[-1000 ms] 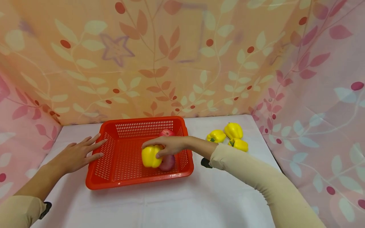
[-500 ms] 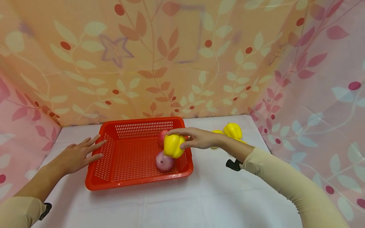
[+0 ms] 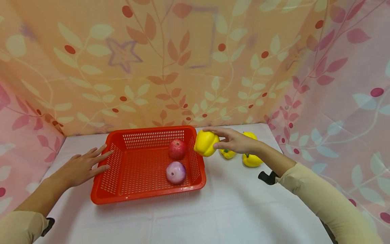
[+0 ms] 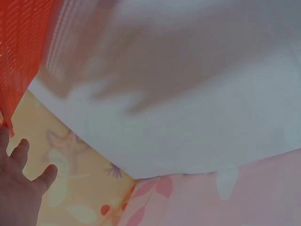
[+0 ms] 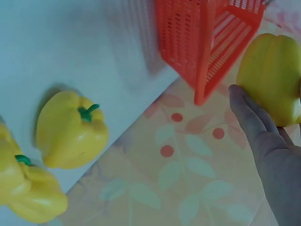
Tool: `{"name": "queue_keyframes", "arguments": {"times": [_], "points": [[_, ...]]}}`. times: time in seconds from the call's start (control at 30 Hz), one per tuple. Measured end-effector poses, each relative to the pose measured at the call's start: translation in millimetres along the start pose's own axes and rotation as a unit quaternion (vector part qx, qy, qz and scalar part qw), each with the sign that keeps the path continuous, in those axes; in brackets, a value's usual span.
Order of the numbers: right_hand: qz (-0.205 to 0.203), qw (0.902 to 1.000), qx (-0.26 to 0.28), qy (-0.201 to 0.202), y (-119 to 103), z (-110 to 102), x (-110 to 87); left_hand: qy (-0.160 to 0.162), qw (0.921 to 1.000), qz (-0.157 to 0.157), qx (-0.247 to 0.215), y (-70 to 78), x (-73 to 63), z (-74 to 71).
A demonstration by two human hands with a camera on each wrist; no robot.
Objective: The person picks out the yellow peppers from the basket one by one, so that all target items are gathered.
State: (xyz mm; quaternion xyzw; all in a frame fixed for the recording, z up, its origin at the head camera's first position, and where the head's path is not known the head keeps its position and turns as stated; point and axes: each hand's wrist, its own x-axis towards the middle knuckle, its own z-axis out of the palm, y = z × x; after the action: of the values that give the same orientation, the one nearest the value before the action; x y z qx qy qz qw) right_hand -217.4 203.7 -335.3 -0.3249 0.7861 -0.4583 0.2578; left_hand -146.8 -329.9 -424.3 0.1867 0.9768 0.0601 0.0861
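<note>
My right hand (image 3: 234,141) grips a yellow bell pepper (image 3: 206,143) between fingers and thumb, beside the right rim of a red plastic basket (image 3: 134,196). The right wrist view shows the held pepper (image 5: 270,77) with fingers along its side. My left hand (image 3: 82,166) lies with fingers spread and straight over the basket's left rim. Inside the basket, toward its right side, are a red pomegranate-like fruit (image 3: 177,149) and a round pale-purple fruit or vegetable (image 3: 175,173).
Several more yellow bell peppers lie on the white tablecloth to the right, among them a front one (image 3: 252,160) and one with a green stem (image 5: 73,129). Floral cloth (image 3: 195,67) hangs behind and at both sides of the table.
My right hand has carried the yellow pepper rightward, from inside the basket out past its right rim. The purple and red items are now uncovered. My left hand stays in place.
</note>
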Motion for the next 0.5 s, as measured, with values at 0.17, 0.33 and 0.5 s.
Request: {"name": "queue_keyframes", "arguments": {"times": [0.17,0.33,0.5], "points": [[0.014,0.9994,0.008,0.031,6.9,-12.3,-17.1,0.002,1.0000,0.003,0.003,0.5,0.1,-0.5],[0.038,0.9972,-0.007,0.064,17.4,-22.8,-35.9,0.000,1.0000,-0.003,-0.007,1.4,0.2,-1.6],[0.056,0.9947,-0.014,0.085,27.7,-29.3,-51.7,0.002,1.0000,0.002,-0.003,1.6,-0.4,-1.4]]}}
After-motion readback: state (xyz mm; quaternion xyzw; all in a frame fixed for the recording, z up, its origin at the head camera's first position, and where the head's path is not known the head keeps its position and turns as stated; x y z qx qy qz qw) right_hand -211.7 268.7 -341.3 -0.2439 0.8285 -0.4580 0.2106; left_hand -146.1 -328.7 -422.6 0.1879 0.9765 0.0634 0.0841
